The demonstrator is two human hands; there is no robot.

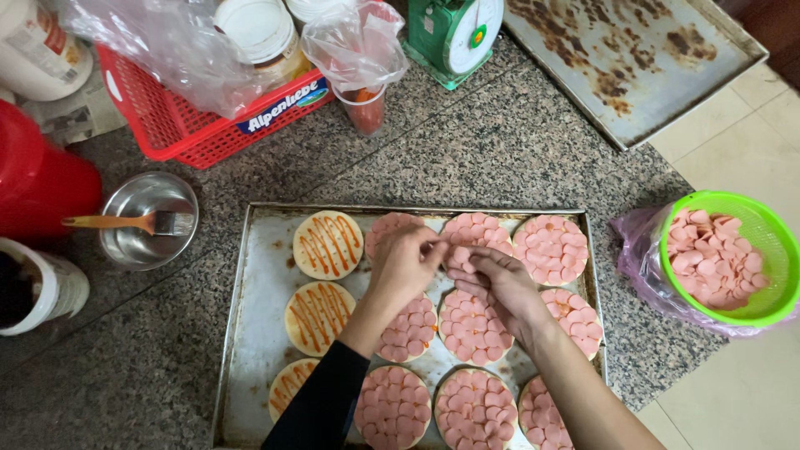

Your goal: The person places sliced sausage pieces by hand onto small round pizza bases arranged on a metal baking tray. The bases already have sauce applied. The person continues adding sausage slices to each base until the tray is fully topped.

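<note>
Left hand (406, 262): over the top row of the tray, fingers curled, fingertips pinched on a thin pink slice (439, 247); black sleeve on the forearm
Right hand (493, 282): just beside the left hand, touching it at the fingertips; fingers bent inward over a few slices; bare forearm runs to the lower right
Slice: held between both hands above the gap between two top-row rounds
Tray (260, 300): worn metal sheet on the speckled stone counter (150, 375), holding flat dough rounds in rows
Sauced rounds (327, 243): three in the left column, striped with orange sauce, no sausage on them
Covered rounds (551, 248): the others, tiled with overlapping pink slices; one top-row round is partly hidden by the left hand
Strainer (771, 250): green, right of the tray at the counter's edge, heaped with pink slices and sitting in a clear plastic bag
Bowl (137, 242): steel, left of the tray, with a wooden-handled brush (150, 222) lying across it
Basket (179, 125): red, behind the tray, holding jars under plastic bags
Cup (365, 104): plastic-wrapped, just beside the basket, with something red inside
Scale (454, 33): green kitchen scale at the top, near a second, rust-stained tray (633, 58)
Red container (37, 179): far left, with a white tub (62, 287) below it
</note>
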